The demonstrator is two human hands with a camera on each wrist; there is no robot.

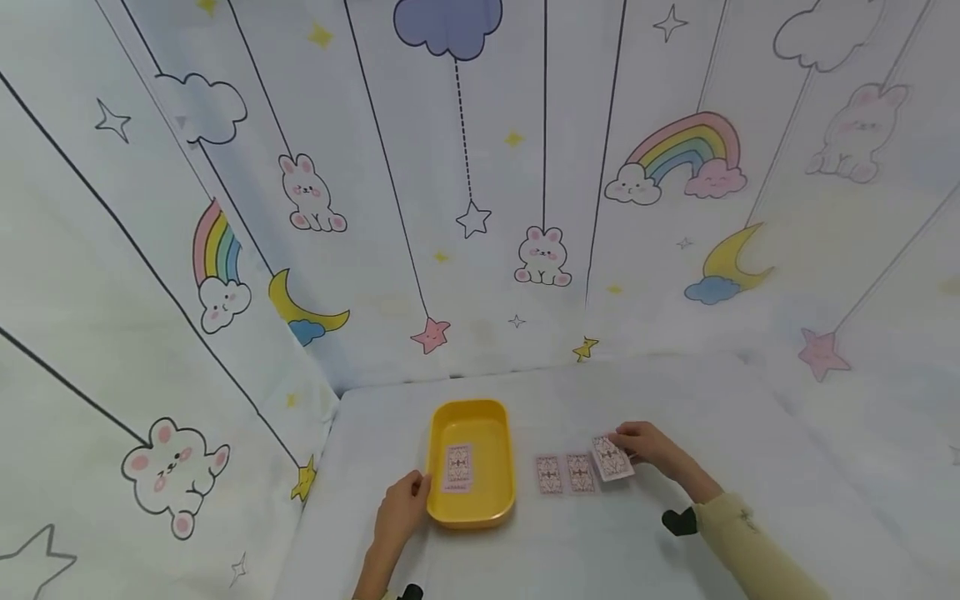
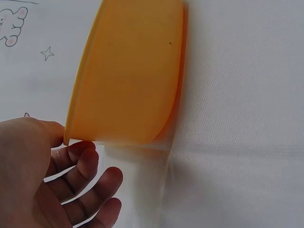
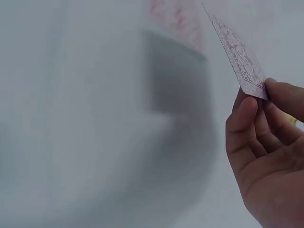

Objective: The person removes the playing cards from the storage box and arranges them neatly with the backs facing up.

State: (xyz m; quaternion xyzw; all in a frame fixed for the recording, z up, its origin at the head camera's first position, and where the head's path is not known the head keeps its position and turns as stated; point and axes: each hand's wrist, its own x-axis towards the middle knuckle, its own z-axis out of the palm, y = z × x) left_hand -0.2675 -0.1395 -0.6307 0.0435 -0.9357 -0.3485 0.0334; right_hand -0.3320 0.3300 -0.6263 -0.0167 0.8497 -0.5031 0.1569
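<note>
My left hand (image 1: 401, 507) holds the near-left rim of a yellow plastic tray (image 1: 491, 467), thumb on one side of the lip and a fingertip on the other in the left wrist view. Inside the tray lie playing cards (image 1: 457, 465), patterned backs up and slightly offset. My right hand (image 1: 654, 448) pinches a playing card (image 1: 612, 458) by its edge between thumb and fingers. That card (image 3: 240, 57) is tilted and raised over the table in the right wrist view. Left of it, two more cards, a left card (image 1: 549, 475) and a right card (image 1: 580, 473), lie back up side by side.
A white cloth covers the table (image 1: 570, 550). Behind and to the left rise curtains (image 1: 480, 292) printed with rabbits, clouds, stars and rainbows. A dark heart-shaped piece (image 1: 679, 522) shows at the right sleeve.
</note>
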